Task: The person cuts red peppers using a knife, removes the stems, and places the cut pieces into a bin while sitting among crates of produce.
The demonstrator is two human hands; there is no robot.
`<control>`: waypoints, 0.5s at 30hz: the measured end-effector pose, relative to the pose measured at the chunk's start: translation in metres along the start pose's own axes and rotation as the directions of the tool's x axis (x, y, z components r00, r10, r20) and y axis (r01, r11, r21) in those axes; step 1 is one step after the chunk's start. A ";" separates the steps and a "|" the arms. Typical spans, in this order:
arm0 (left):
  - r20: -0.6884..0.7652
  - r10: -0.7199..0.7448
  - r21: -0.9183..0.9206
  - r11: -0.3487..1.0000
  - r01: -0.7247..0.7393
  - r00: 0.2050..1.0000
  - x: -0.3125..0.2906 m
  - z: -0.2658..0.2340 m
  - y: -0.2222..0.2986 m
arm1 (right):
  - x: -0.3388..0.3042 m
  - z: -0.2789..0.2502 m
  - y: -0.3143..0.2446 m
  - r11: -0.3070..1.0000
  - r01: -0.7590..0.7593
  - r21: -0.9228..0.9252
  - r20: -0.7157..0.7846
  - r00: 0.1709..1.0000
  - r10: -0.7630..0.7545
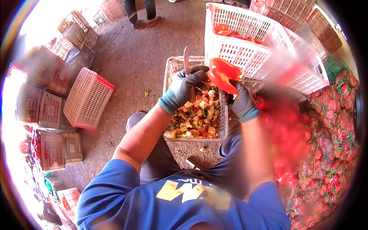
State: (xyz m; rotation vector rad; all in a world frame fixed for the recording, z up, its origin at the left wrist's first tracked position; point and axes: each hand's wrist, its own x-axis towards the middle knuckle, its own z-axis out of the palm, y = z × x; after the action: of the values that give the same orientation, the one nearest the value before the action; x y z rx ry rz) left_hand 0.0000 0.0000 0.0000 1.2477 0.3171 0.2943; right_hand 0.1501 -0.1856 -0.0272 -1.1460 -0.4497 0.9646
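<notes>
My left hand, in a dark glove with a teal cuff, is closed around a knife whose curved blade points up and away from me. In my gloved right hand is a red bell pepper, cut open with its hollow inside showing. The fingers of my left hand are close to the pepper's left side; whether they touch it I cannot tell. Below both hands stands a plastic crate between my legs, holding pepper cores and trimmings.
At the far right, a large white crate contains red peppers. Loose red peppers, partly blurred, lie to my right beside filled mesh bags. A tilted white crate and stacked crates stand left. Another person's legs show at the back.
</notes>
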 end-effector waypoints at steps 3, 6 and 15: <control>0.021 -0.003 0.001 1.000 0.003 1.000 -0.004 0.007 0.003 | -0.002 0.007 0.003 0.992 -0.031 0.123 0.055 0.998 0.024; 0.026 -0.050 0.027 0.998 0.049 0.998 -0.008 0.008 0.010 | 0.005 0.010 0.004 0.970 -0.104 0.219 0.090 0.992 0.087; -0.039 0.092 0.014 0.996 -0.091 0.995 0.008 0.004 -0.005 | 0.006 0.015 -0.002 0.963 -0.123 0.242 -0.079 0.986 0.145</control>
State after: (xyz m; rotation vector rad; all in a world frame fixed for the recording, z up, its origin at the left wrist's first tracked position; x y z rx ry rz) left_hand 0.0087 -0.0018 -0.0042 1.2719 0.2971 0.3968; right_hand 0.1434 -0.1728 -0.0203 -1.0105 -0.1745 1.0454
